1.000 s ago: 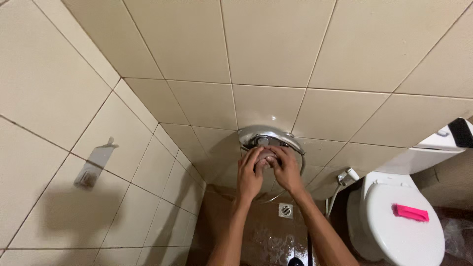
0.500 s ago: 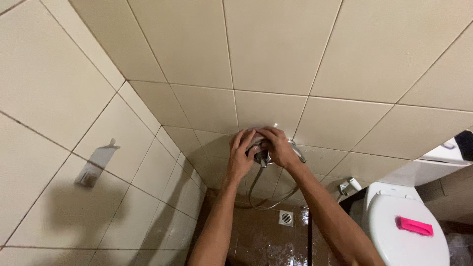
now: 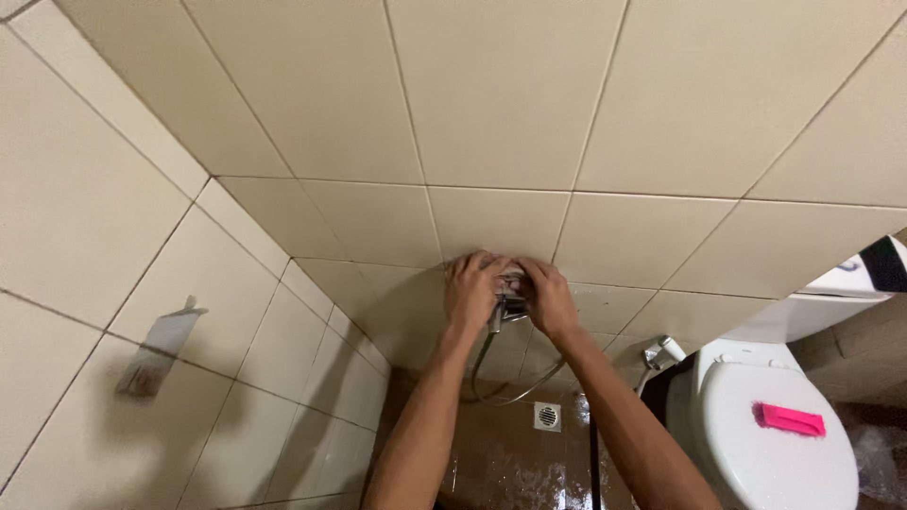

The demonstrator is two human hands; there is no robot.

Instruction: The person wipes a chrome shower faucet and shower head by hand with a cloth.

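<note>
Left hand [image 3: 472, 288] and right hand [image 3: 546, 297]: both closed around chrome wall fitting [image 3: 510, 300], frame centre, on beige tiled wall [image 3: 501, 104]. Chrome hose [image 3: 487, 364] looped below. Wet brown floor [image 3: 501, 453], drain [image 3: 547, 416]; toilet [image 3: 775, 425] lower right. Risk, as judged: slick metal could slip from the grip.

Two bare forearms in view, rising from the lower edge of the frame. No sleeves, gloves, watch or bands visible on either. Left hand [image 3: 472, 291] and right hand [image 3: 547, 300] both uncovered, no rings discernible. Nails too small to assess.
</note>
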